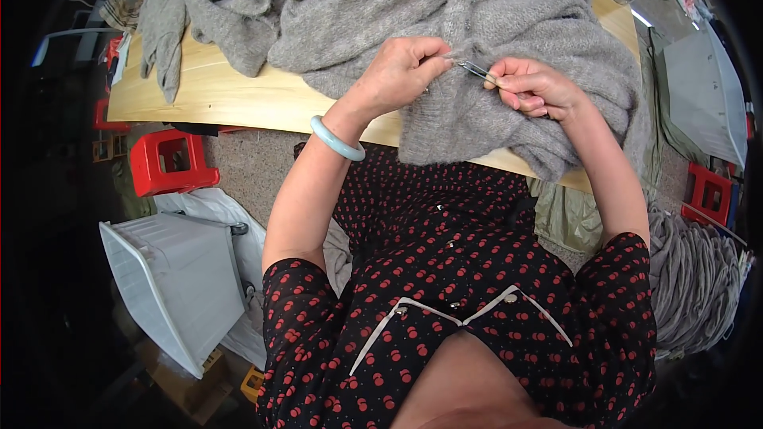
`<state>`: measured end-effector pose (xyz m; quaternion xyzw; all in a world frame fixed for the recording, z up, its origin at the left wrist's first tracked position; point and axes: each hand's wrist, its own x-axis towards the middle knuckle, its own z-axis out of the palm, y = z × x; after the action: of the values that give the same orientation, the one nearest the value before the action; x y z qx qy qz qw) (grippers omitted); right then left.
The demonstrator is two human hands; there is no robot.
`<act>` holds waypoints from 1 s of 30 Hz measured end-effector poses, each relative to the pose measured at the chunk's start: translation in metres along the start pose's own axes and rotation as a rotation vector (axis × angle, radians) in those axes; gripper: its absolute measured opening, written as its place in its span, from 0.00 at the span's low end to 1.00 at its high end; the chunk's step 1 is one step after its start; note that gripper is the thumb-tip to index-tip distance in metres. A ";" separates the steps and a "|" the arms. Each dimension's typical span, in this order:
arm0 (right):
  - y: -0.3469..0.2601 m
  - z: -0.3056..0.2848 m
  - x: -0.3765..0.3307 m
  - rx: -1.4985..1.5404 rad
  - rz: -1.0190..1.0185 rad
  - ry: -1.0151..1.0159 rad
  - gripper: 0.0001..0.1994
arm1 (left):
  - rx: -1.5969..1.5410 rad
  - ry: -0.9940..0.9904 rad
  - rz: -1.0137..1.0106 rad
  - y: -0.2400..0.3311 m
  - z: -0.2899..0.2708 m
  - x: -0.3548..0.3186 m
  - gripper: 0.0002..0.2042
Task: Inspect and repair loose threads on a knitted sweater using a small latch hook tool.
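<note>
Surface: pale wooden table (238, 111) is bearing a grey knitted garment (548, 24), its ribbed part reaching the near edge.
Left hand (397, 75): thumb and forefinger are pinching a bit of the garment.
Right hand (540, 89): fingers are curling closed around a slim metal tool (477, 71), whose tip is pointing toward the left fingertips.
Left wrist: pale bangle (338, 140) is encircling it.
Floor (256, 171): red stool (151, 165) is standing beyond a pale plastic bin (191, 274).
</note>
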<state>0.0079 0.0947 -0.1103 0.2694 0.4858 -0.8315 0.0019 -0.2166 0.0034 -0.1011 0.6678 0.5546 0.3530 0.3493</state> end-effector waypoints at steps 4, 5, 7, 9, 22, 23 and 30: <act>-0.003 0.004 -0.002 -0.128 -0.013 0.069 0.07 | 0.051 -0.023 0.070 -0.004 0.000 0.003 0.06; -0.007 0.008 -0.002 -0.335 -0.050 0.148 0.07 | 0.053 -0.022 0.067 -0.008 0.000 0.002 0.06; -0.015 0.015 0.002 -0.680 -0.189 0.174 0.06 | 0.284 0.005 0.274 -0.017 0.002 0.001 0.06; -0.019 0.016 0.000 -1.025 -0.325 0.214 0.06 | 0.322 -0.038 0.276 -0.016 0.000 0.002 0.05; 0.001 0.002 0.011 0.087 0.083 -0.014 0.07 | 0.134 -0.009 0.113 -0.004 -0.010 0.002 0.06; -0.002 0.007 0.010 0.092 0.080 0.032 0.07 | 0.135 -0.006 0.112 -0.004 -0.010 0.002 0.06; -0.011 0.036 0.004 0.025 -0.001 0.220 0.07 | 0.164 0.235 -0.023 0.004 0.002 -0.003 0.08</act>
<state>-0.0143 0.0720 -0.0895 0.3590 0.4729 -0.8027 -0.0552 -0.2135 -0.0005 -0.0988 0.6415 0.6264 0.3782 0.2302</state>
